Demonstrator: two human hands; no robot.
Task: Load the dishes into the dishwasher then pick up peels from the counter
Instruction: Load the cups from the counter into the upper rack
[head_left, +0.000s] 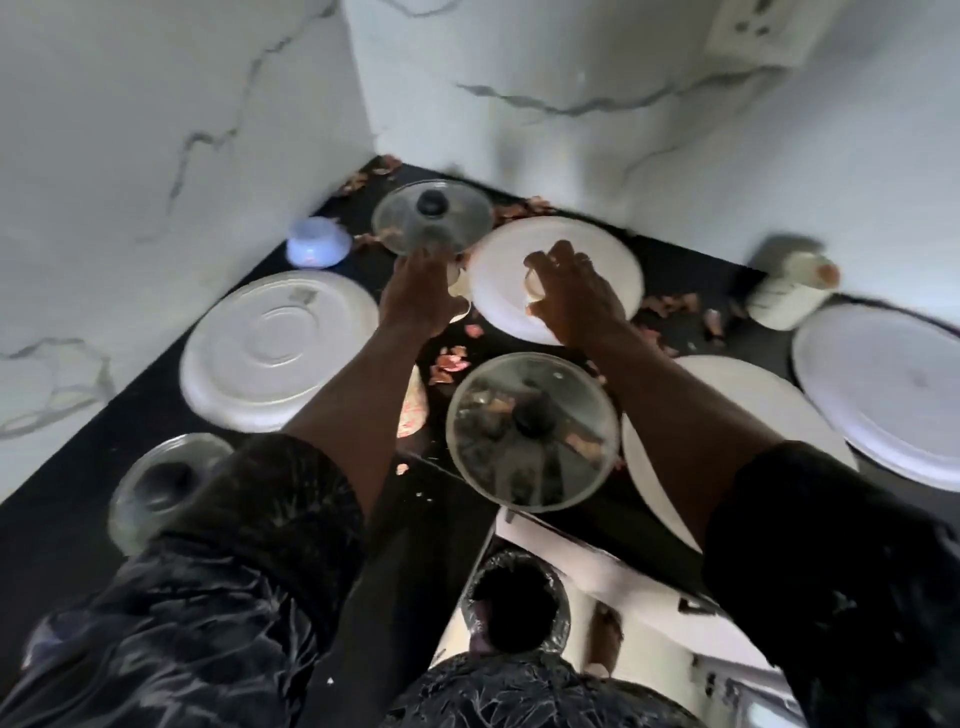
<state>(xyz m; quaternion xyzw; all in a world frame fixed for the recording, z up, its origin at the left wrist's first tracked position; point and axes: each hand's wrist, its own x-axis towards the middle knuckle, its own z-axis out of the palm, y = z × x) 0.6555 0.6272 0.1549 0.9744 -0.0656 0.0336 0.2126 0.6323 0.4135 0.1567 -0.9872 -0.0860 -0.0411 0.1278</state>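
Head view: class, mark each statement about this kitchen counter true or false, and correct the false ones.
1. The counter is white. False: it is black; the walls are white.
2. Peels lie scattered on the counter. True.
3. The bin stands on the counter. False: it stands below the counter's edge.
4. The near lid has a black knob. True.
5. The right hand is over a plate. True.
6. The left hand rests on the bin. False: it reaches toward the far lid.

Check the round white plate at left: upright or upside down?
Upside down: the round white plate shows its foot ring facing up.
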